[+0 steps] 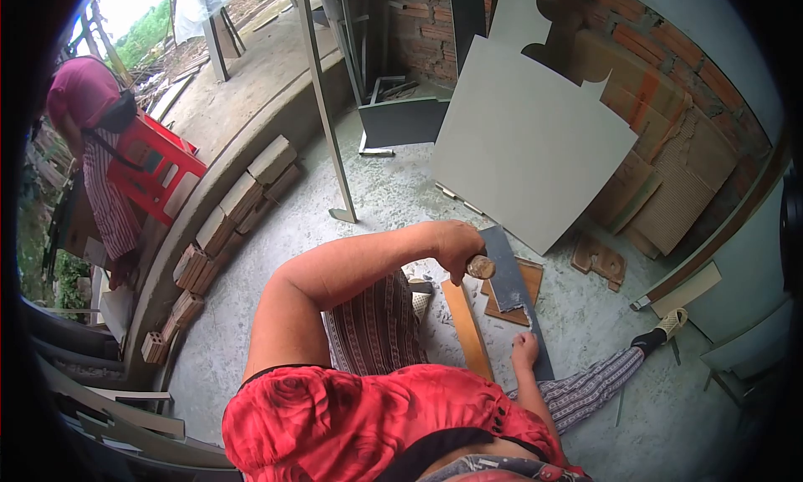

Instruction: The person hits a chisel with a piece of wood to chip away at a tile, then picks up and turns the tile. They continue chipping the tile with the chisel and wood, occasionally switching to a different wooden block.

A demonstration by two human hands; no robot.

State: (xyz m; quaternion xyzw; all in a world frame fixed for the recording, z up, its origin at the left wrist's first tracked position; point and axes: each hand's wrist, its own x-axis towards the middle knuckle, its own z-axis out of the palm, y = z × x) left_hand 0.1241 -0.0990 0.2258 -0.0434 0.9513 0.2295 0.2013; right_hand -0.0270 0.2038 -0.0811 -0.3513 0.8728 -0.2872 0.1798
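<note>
My left hand (457,248) is wrapped round a tool whose round, worn wooden end (481,267) points towards me; the rest of the tool is hidden. Below it lies a long dark grey board (504,269) with a pale, rough-edged patch near its middle. My right hand (524,348) is closed low over this board, beside the rough patch, and what it grips is too small to name. Under the dark board is a brown wooden piece (527,290). An orange-brown wooden strip (467,327) lies left of it, near my knee.
A large pale panel (535,139) leans at the back, with cardboard (690,164) to its right. Bricks (242,199) line the curved ledge at left. A metal post (322,106) stands beyond. Another person (88,97) is by a red plastic chair (159,168).
</note>
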